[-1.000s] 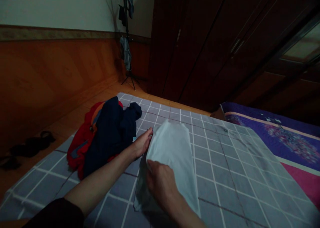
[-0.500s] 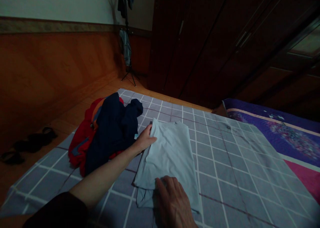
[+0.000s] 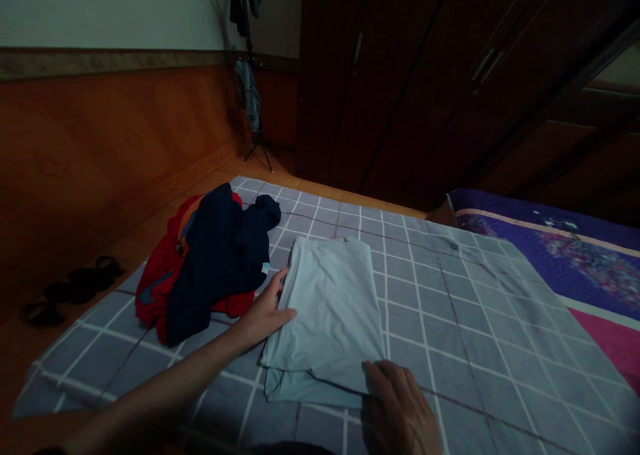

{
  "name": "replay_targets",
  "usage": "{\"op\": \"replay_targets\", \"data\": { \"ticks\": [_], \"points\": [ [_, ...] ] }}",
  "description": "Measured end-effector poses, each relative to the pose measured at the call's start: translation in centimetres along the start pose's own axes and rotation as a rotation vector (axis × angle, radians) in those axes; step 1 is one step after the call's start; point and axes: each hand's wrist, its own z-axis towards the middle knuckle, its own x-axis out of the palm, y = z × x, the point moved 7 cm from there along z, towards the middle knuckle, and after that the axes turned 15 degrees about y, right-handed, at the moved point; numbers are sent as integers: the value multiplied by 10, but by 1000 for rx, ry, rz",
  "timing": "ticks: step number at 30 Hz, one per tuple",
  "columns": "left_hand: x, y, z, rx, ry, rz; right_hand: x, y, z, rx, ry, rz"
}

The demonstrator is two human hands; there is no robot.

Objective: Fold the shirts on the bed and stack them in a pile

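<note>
A light grey folded garment (image 3: 333, 302), its exact kind unclear, lies flat on the checked bedsheet. My left hand (image 3: 267, 314) is at its left edge, thumb spread onto the cloth and fingers stretched along the side, the fingertips partly hidden. At the near right corner, my right hand (image 3: 403, 405) rests with its fingers slightly bent on the cloth; its thumb is out of sight. A lower layer of the garment shows beneath the near edge. Left of it sits a crumpled dark navy garment (image 3: 215, 262) on top of a red one (image 3: 155, 292).
A grey sheet with white lines (image 3: 450, 335) covers the bed. Beyond stand a dark wooden wardrobe (image 3: 380, 88) and a coat stand (image 3: 250, 88) with clothes. Purple floral bedding (image 3: 545, 242) is at the right. Dark sandals (image 3: 75, 285) lie on the floor at left.
My left hand has slid nearer along the garment's left edge. My right hand has shifted right, from the near middle to the near right corner. The view has moved slightly.
</note>
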Motion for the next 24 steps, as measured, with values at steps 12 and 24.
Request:
{"op": "replay_targets", "data": {
  "ticks": [12, 24],
  "points": [
    [36, 25, -69, -228, 72, 47, 11, -30, -30, 182, -151, 264],
    [35, 35, -81, -424, 287, 386, 0, -29, -37, 40, -111, 152]
  ]
}}
